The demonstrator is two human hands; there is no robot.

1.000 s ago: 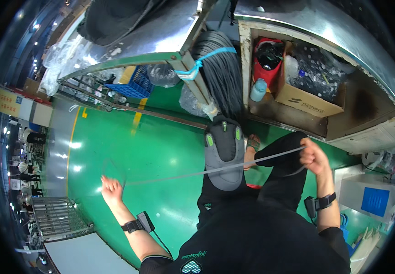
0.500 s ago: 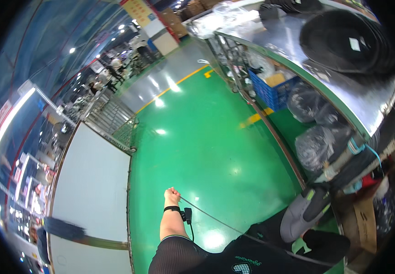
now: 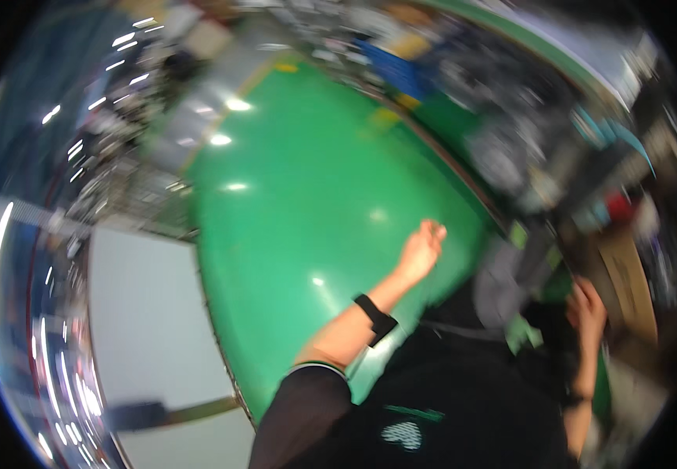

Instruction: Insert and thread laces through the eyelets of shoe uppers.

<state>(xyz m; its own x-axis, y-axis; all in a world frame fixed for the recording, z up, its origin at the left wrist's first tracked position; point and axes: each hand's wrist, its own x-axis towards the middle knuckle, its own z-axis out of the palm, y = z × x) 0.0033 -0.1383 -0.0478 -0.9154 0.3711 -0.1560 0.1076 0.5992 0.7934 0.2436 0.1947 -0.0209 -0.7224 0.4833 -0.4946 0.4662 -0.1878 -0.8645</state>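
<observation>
My left hand (image 3: 423,250) reaches forward over the green floor, its fingers curled closed. Blur hides what, if anything, is in them. A black strap (image 3: 376,317) circles that forearm. At the lower right is my right hand (image 3: 587,309), beside my dark clothing; its fingers are smeared. A thin grey cord (image 3: 467,333) crosses the front of my body, and its ends cannot be followed. Between the two hands lies a grey shape with bright green bits (image 3: 499,289), too blurred to name.
Green floor (image 3: 299,211) stretches ahead. A pale panel (image 3: 151,305) stands at the left. Along the right are a metal-topped table (image 3: 581,55), a blue crate (image 3: 392,69), dark plastic bags (image 3: 503,152) and a brown cardboard piece (image 3: 628,273).
My left hand has moved right and forward; the cord stretched from it before no longer shows there. My right hand has come into view. The view has turned and blurred.
</observation>
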